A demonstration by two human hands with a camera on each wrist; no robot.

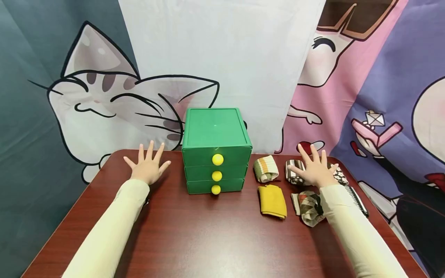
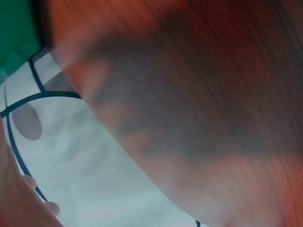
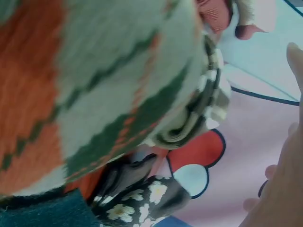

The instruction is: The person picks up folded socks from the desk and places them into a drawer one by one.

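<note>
in the head view, the left hand (image 1: 146,168), fingers spread apart, is over the table (image 1: 208,239) left of a green drawer box (image 1: 215,129) with 3 yellow knobs (image 1: 217,176), while the right hand (image 1: 317,173), fingers also spread and gripping nothing, is over rolled cloths (image 1: 310,210), with a folded yellow cloth (image 1: 272,201) nearer the box. the left wrist view shows part of that hand at the lower left, before a printed backdrop (image 2: 90,156). the right wrist view shows a plaid roll (image 3: 123,85) close up and the right hand at the edge, apart from it.
</note>
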